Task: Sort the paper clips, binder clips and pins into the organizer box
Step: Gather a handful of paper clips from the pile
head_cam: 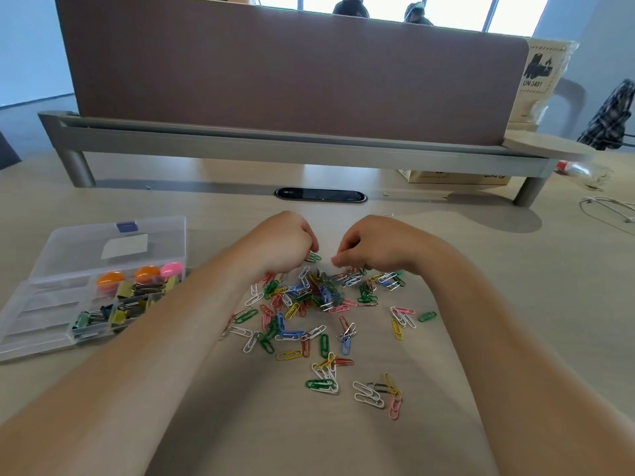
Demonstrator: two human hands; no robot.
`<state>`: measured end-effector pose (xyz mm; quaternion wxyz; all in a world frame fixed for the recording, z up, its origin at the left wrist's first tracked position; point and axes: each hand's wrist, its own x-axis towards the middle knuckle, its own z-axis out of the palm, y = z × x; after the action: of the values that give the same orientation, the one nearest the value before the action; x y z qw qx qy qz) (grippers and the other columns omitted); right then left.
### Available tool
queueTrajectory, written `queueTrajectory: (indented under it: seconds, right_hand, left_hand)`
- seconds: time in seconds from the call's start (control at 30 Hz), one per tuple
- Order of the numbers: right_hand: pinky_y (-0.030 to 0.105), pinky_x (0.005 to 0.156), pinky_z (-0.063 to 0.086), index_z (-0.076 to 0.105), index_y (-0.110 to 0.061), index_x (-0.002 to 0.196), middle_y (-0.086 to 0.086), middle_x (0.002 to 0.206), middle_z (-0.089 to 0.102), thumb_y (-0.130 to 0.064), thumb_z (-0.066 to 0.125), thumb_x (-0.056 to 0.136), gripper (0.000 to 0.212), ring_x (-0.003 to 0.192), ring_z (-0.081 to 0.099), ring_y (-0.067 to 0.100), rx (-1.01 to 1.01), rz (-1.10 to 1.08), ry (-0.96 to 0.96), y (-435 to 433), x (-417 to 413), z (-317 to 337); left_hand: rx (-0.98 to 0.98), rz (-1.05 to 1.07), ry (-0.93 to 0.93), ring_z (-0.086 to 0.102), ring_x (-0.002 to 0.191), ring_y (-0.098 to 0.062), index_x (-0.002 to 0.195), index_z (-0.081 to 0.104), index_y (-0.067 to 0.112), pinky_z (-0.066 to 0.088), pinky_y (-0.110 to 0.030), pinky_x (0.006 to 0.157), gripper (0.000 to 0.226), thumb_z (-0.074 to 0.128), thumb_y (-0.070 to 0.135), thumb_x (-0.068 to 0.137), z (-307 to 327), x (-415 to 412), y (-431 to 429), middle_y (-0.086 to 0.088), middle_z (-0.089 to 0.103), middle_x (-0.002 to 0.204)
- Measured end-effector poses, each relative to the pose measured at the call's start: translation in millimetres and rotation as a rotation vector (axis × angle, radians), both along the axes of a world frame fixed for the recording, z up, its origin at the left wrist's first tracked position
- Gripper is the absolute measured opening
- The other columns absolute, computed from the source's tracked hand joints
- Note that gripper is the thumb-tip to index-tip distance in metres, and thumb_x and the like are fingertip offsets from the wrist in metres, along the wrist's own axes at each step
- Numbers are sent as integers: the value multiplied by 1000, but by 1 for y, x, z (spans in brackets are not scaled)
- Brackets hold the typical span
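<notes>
Several coloured paper clips lie scattered on the table between my forearms. At the far edge of the pile my left hand is curled, its fingertips pinching a green paper clip. Just to its right, my right hand has its fingertips pinched together over the pile; what they hold is too small to tell. The clear organizer box lies open at the left. It holds binder clips and round orange and pink pins in its compartments.
A brown desk divider on a grey rail closes off the far side. A black cable port sits just beyond my hands. Cardboard boxes, a plastic bottle and a white cable are at the far right.
</notes>
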<state>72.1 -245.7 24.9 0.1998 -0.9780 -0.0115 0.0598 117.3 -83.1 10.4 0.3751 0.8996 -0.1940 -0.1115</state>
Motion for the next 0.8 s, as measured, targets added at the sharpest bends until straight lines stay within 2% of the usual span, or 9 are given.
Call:
queueTrajectory:
  seconds: [0.13, 0.23, 0.3, 0.37, 0.4, 0.5, 0.57, 0.67, 0.8]
  right_hand:
    - [17, 56, 38, 77, -12, 102, -2, 89, 70, -23, 64, 92, 19, 67, 55, 2, -30, -95, -42, -15, 2, 1]
    - [20, 56, 40, 75, -7, 104, 0, 91, 70, -13, 58, 93, 21, 68, 57, 7, -84, -139, 46, -21, 2, -1]
    - [27, 63, 45, 72, -2, 111, 10, 109, 71, -9, 52, 95, 26, 84, 62, 20, -151, -134, 132, -18, 3, -5]
    - [33, 75, 50, 71, -3, 112, 11, 110, 70, -14, 52, 96, 27, 97, 65, 26, -188, -95, 163, -12, 3, -8]
    - [32, 76, 52, 73, -6, 107, 6, 100, 71, -17, 55, 96, 24, 94, 66, 25, -161, -58, 168, -11, 2, -7]
    - [16, 52, 45, 76, -18, 96, -12, 68, 61, -15, 59, 94, 17, 64, 59, 7, -41, -48, 149, -14, -1, 0]
    - [13, 50, 42, 76, -16, 96, -13, 66, 60, -7, 56, 93, 22, 62, 57, 5, -17, -124, 76, -26, 1, 4]
    - [22, 62, 52, 72, -9, 110, -3, 76, 62, -7, 56, 91, 25, 65, 57, 11, 61, -311, 39, -50, 2, 7]
    - [22, 50, 38, 67, -10, 121, 1, 76, 56, -9, 55, 92, 31, 56, 46, 11, 30, -400, 82, -66, -1, 2]
  left_hand:
    - [7, -28, 11, 54, 62, -20, 84, 68, 10, 40, -25, 57, 27, 44, 1, 90, -3, -4, -4, -4, 62, 71]
    - [50, -59, -4, 51, 60, -11, 88, 68, 12, 36, -22, 52, 26, 45, 1, 92, -6, -9, -10, 1, 60, 70]
    - [86, -74, -21, 51, 59, -11, 86, 68, 15, 35, -22, 49, 29, 43, 0, 91, -8, -12, -14, 1, 60, 72]
    - [107, -74, -33, 51, 58, -13, 88, 69, 17, 34, -22, 47, 30, 43, 1, 91, -10, -14, -17, 1, 61, 73]
    - [112, -73, -37, 52, 59, -14, 89, 69, 17, 34, -22, 47, 30, 44, 2, 91, -11, -14, -19, 0, 61, 74]
    - [97, -82, -41, 52, 58, -15, 87, 68, 18, 35, -22, 47, 30, 44, 2, 91, -12, -16, -22, -1, 62, 74]
    - [81, -79, -52, 50, 54, -13, 88, 68, 16, 33, -21, 45, 30, 43, 1, 90, -10, -17, -23, 0, 60, 71]
    - [87, -73, -82, 48, 52, -13, 87, 67, 16, 31, -22, 45, 28, 43, 3, 90, -6, -16, -26, 0, 61, 72]
    - [45, -87, -70, 51, 53, -16, 79, 64, 19, 34, -23, 46, 29, 43, 4, 91, -3, -16, -38, -7, 67, 76]
